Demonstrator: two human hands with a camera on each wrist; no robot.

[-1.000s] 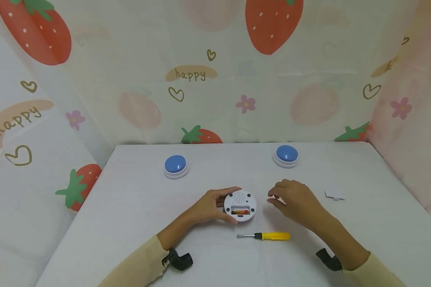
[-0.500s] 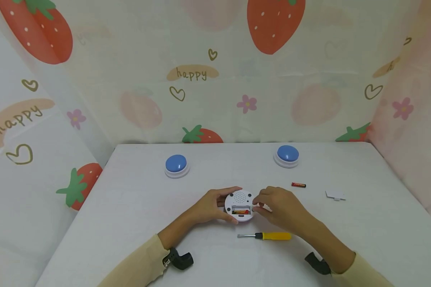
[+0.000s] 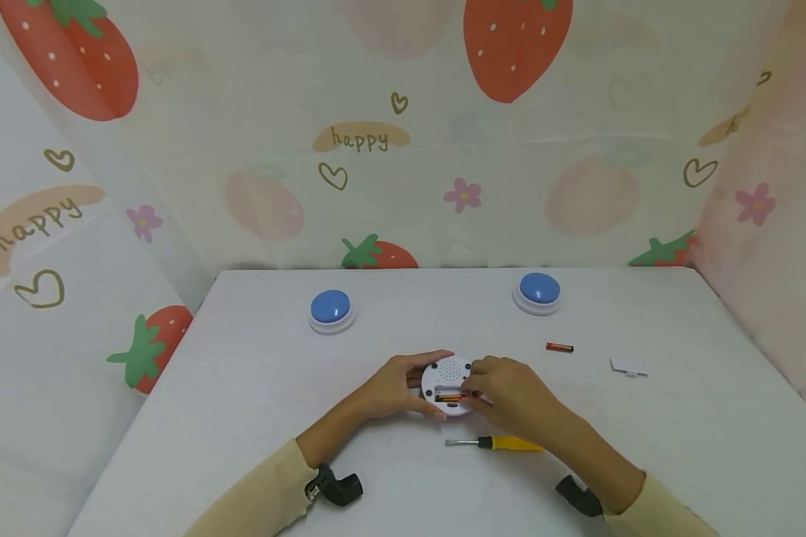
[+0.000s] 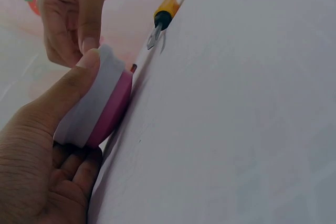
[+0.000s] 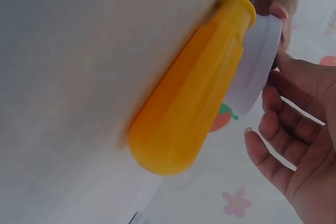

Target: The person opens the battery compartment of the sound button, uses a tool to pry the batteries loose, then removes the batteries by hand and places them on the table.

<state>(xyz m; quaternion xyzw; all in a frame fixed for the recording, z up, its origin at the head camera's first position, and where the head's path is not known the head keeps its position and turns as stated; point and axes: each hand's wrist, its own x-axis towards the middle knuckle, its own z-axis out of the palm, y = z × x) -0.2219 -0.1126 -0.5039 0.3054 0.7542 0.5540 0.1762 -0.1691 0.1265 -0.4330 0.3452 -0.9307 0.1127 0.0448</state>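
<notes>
Left grip (image 3: 391,388) holding white device (image 3: 448,368), right grip (image 3: 513,394) at battery bay (image 3: 447,390), yellow screwdriver (image 3: 502,443)

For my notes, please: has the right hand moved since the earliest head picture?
Yes. In the head view, judged against the white flat piece, the right hand moved leftward, reaching the round white device.

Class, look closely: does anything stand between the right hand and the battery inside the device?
Nothing visible does. The right hand is at the open compartment of the device, covering one end of the battery. The cover lies off to the right; the screwdriver lies below the device in the head view.
</notes>
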